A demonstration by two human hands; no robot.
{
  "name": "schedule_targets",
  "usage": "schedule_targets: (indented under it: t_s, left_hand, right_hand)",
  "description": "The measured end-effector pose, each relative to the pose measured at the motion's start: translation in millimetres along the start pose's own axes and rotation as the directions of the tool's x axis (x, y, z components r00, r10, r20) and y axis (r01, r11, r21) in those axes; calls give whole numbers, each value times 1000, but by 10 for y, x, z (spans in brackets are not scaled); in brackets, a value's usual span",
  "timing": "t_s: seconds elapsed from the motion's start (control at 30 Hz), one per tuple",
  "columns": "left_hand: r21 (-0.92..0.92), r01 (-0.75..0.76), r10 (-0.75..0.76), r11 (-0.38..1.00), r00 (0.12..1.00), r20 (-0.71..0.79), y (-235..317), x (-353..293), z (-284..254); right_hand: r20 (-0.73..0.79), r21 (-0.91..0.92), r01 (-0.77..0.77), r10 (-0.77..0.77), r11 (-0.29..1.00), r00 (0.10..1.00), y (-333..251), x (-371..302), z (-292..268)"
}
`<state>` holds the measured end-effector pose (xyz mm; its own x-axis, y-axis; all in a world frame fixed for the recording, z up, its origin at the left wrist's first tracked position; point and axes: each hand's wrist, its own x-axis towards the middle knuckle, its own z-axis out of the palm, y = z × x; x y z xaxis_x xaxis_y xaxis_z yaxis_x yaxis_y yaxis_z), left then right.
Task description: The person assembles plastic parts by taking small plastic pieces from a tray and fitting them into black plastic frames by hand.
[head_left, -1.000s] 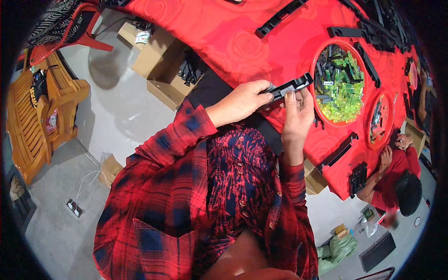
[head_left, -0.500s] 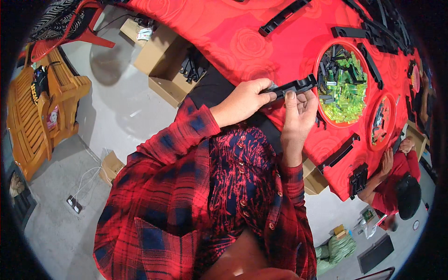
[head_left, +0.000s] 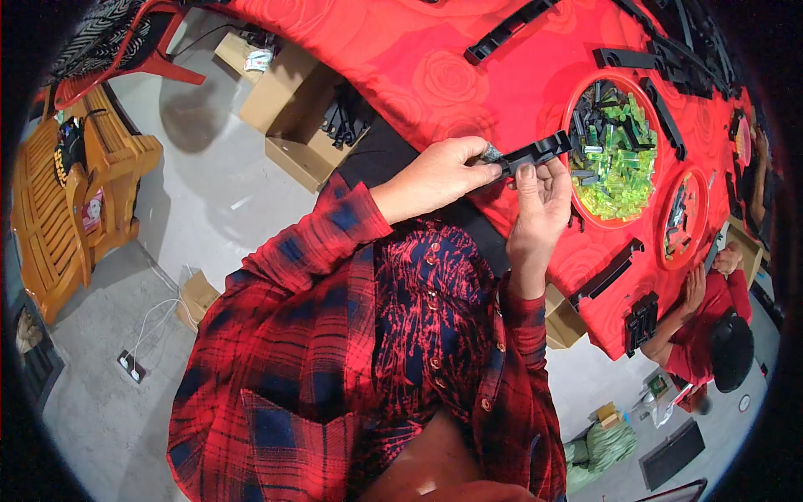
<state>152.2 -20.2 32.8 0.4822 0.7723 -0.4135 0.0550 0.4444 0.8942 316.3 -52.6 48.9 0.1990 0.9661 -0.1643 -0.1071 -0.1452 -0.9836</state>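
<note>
**A long black part [head_left: 535,154] was held at the edge of a red-covered worktop [head_left: 393,58]**

Seen from above, a person in a red-and-navy plaid shirt [head_left: 268,335] held the part above the worktop's near edge, just left of a round red tray [head_left: 619,224]. The left hand [head_left: 435,180] had its grip closed on one end. The right hand [head_left: 539,205] gripped nearer the other end, thumb against the near side, fingers curled beneath. This two-point hold probably kept the narrow part steady and left its notched far end uncovered. A grey patch [head_left: 491,154] by the left fingertips was too small to identify.

The tray likely sat there to keep its contents within the right hand's reach: glossy, see-through yellow-green pieces [head_left: 623,184] heaped beside slim dark pieces [head_left: 585,117]. A smaller red tray [head_left: 708,213] stood to its right. Other black lengths [head_left: 611,269], straight, stiff-looking and channelled, lay around the trays, perhaps spaced for easy picking up. The cloth [head_left: 447,79] looked smooth, patterned with large roses. An open cardboard box [head_left: 293,163], matt brown, stood left of the worktop with black pieces [head_left: 341,125] inside. At right, a co-worker in a red top [head_left: 715,293] had both hands near the worktop's edge.
</note>
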Motion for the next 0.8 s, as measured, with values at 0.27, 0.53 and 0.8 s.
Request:
schedule_targets:
  t_s: [0.27, 0.53, 0.8]
  left_hand:
    - [-27, -77, 72, 997, 988, -133, 38, -93, 70]
    - [-221, -128, 86, 967, 978, -190, 32, -167, 85]
    - [-191, 75, -98, 979, 989, -113, -36, -107, 15]
  right_hand:
    - [26, -74, 102, -100, 992, 995, -105, -127, 90]
    - [-1, -210, 150, -154, 966, 988, -66, -296, 160]
    - [-65, -220, 49, -65, 974, 996, 82, -263, 183]
